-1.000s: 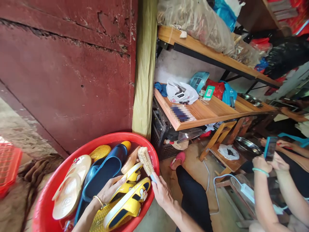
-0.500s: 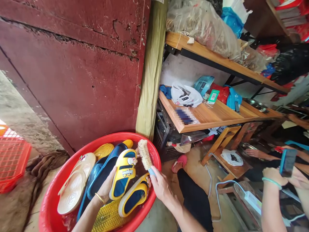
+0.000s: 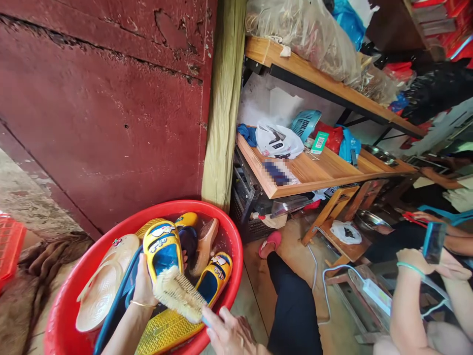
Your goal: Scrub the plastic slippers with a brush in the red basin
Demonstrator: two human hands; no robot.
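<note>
My left hand grips a yellow slipper with a blue insole, raised and tilted above the red basin. My right hand is closed on the handle of a scrub brush. The pale bristles lie across the slipper's heel end. Its yellow mate rests at the basin's right side. A yellow patterned sole shows near the front rim. Beige slippers and a dark blue slipper sit at the left. A tan-soled shoe lies behind; water shows around it.
A dark red door stands behind the basin. To the right is a wooden table with bags and a fan. A stool and a white power strip are beyond. Another person's hands hold a phone; an orange-red crate is at left.
The brush has moved down and left from the basin's right side onto the slipper. The slipper has been lifted and turned leftward in my left hand. The view has shifted slightly.
</note>
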